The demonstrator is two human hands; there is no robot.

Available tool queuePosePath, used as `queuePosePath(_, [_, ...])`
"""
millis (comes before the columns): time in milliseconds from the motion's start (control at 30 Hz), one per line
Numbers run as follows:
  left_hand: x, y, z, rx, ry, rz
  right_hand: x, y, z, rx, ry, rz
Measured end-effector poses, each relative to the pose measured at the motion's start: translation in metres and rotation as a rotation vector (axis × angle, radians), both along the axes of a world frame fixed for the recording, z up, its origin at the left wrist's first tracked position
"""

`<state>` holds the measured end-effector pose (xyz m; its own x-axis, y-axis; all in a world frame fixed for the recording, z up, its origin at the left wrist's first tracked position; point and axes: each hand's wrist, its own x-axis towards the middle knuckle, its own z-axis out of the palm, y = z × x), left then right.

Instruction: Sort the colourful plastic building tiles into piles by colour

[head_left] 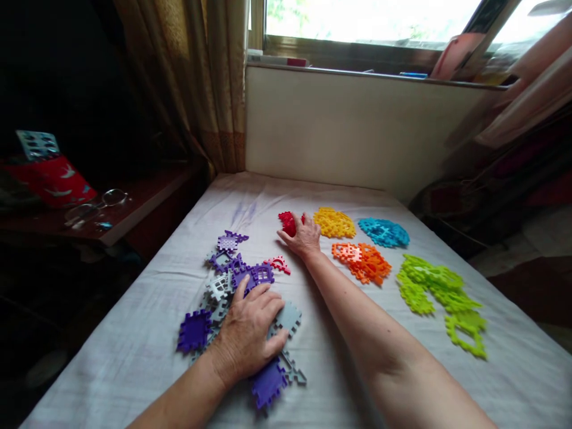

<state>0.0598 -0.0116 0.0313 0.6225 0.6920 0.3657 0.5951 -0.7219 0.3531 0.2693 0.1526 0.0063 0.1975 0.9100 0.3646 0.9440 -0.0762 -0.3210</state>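
My left hand (pixel 254 329) lies spread over a mixed heap of purple and grey notched plastic building pieces. Around it are a purple square piece (pixel 195 331), a grey piece (pixel 289 317), a white lattice piece (pixel 218 287) and another purple piece (pixel 269 382). Farther off, my right hand (pixel 304 236) rests with fingers apart on a small pile of red pieces (pixel 288 223), partly hiding it. A single red curved piece (pixel 279 264) lies between the two hands, beside the purple ones.
Right of my right hand lie piles of yellow (pixel 334 224), blue (pixel 384 232), orange (pixel 369 264) and lime-green pieces (pixel 435 283). All sit on a white sheet (pixel 147 322). Eyeglasses (pixel 114 197) and a red container (pixel 62 180) stand on a dark table at left.
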Motion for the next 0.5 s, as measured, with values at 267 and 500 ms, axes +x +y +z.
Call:
queuePosePath(267, [0.001, 0.002, 0.001, 0.004, 0.006, -0.005, 0.012, -0.072, 0.001, 0.166, -0.154, 0.534])
queuePosePath(500, [0.000, 0.001, 0.000, 0.020, 0.001, 0.007, -0.005, -0.039, 0.004, 0.084, -0.148, 0.428])
